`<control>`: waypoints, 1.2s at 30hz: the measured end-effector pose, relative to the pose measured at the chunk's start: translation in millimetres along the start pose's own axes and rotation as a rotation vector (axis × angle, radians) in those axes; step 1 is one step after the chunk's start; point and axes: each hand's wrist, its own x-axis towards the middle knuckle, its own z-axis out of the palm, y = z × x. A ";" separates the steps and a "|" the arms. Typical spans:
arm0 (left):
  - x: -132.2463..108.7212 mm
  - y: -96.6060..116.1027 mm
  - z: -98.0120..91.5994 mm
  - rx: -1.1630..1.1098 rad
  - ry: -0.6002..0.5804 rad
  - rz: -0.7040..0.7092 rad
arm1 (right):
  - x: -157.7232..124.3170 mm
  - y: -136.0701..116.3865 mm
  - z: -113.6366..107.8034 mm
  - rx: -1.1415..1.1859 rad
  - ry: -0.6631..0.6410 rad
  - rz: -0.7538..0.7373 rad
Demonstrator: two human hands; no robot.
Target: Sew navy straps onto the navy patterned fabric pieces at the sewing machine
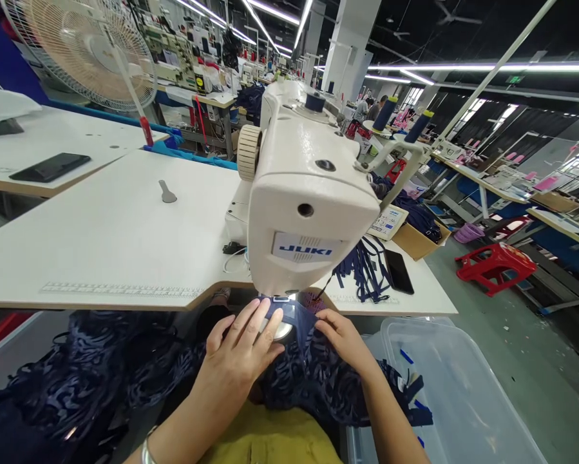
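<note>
A white JUKI sewing machine stands in the middle, its head above both hands. Below it lies navy fabric, with a patterned navy garment hanging down toward the lap. My left hand rests on the fabric's left part, fingers spread and pointing at the machine. With thumb and fingertips, my right hand pinches the fabric's right edge. The needle area is hidden behind the machine head.
Patterned navy garments are heaped at the lower left. A clear plastic bin stands at the lower right. Navy straps and a phone lie on the white table, right of the machine. A fan stands behind left.
</note>
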 end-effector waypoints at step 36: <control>0.3 -9.7 -6.7 -0.082 -0.084 0.073 | 39.5 -76.9 37.0 -0.035 0.205 -0.090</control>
